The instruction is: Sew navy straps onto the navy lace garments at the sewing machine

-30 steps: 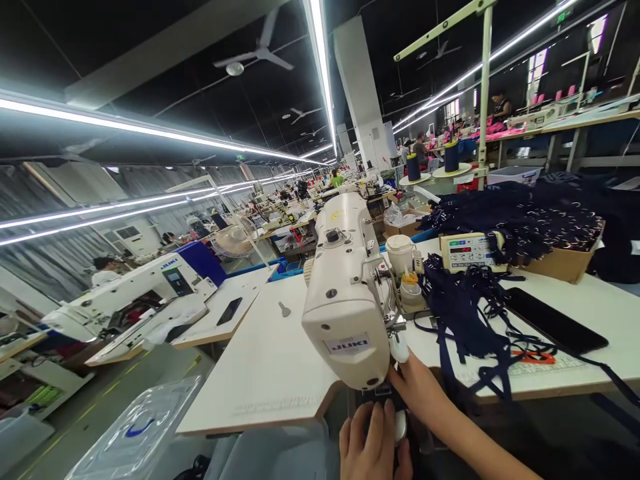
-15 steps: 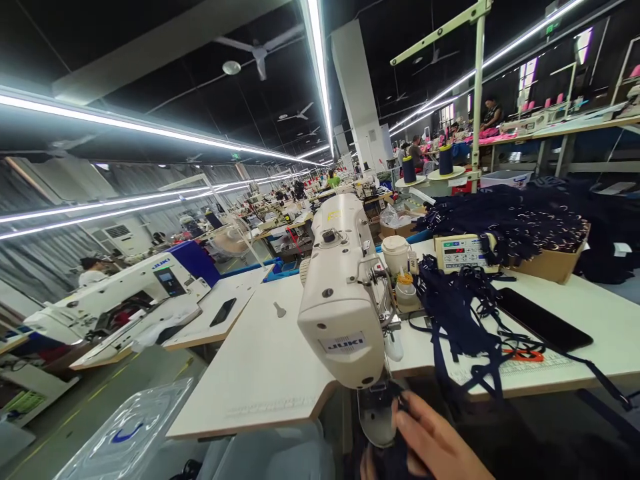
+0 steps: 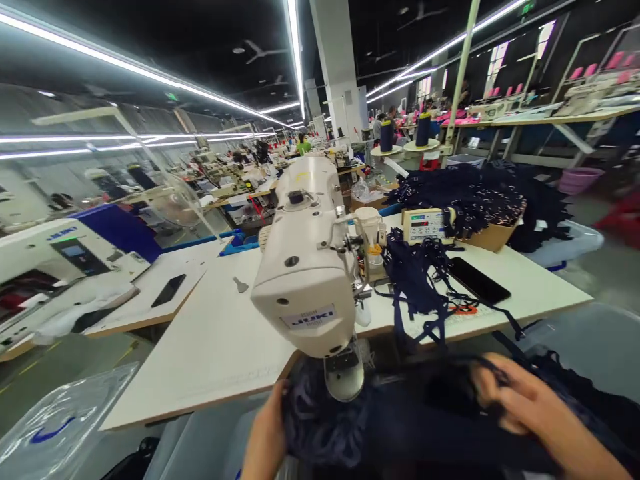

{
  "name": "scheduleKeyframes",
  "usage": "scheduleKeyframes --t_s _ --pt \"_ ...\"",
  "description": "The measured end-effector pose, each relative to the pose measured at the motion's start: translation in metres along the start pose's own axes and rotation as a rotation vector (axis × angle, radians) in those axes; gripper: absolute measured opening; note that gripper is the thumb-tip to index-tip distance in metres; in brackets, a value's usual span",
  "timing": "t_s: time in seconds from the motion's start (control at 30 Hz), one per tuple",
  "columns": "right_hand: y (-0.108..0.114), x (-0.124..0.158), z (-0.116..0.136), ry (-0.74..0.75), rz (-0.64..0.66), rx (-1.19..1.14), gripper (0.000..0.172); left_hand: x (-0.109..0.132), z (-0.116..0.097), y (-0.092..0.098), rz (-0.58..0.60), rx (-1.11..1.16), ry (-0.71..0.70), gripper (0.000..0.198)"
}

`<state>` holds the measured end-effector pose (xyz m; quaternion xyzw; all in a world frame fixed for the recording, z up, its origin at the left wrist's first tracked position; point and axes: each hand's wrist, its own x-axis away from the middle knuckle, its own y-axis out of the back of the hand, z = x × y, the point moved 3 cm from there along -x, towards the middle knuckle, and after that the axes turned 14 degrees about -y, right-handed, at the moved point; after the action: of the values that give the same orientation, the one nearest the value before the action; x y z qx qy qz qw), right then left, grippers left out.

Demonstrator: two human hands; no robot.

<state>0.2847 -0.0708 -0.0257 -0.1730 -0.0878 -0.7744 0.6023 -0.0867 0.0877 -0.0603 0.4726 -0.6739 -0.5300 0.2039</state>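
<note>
A white sewing machine [image 3: 305, 267] stands in the middle, its needle area low at the front. Under its rounded metal plate [image 3: 345, 379] lies a bunch of dark navy fabric [image 3: 325, 417]. My left hand [image 3: 269, 427] is at the left edge of this fabric, its fingers mostly hidden behind it. To the right, my right hand [image 3: 515, 393] is closed round a dark navy strap, blurred by motion. More dark cloth spreads between my two hands.
Navy straps [image 3: 417, 280], a black phone [image 3: 479, 280] and a control box [image 3: 427, 225] lie on the white table [image 3: 200, 353]. Behind them is a heap of navy straps [image 3: 460, 193]. A second machine [image 3: 75, 267] stands left; a clear plastic bin [image 3: 65, 427] is below.
My right hand has moved away from the needle area to the right with a strap. My left hand now shows at the left of the fabric, and the view has turned right.
</note>
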Motion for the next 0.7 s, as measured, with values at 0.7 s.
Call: scheduleKeyframes --t_s 0.7 --pt "0.180 -0.014 -0.104 0.220 -0.707 0.924 0.030 -0.011 -0.035 -0.132 0.565 0.201 -0.191 0.047"
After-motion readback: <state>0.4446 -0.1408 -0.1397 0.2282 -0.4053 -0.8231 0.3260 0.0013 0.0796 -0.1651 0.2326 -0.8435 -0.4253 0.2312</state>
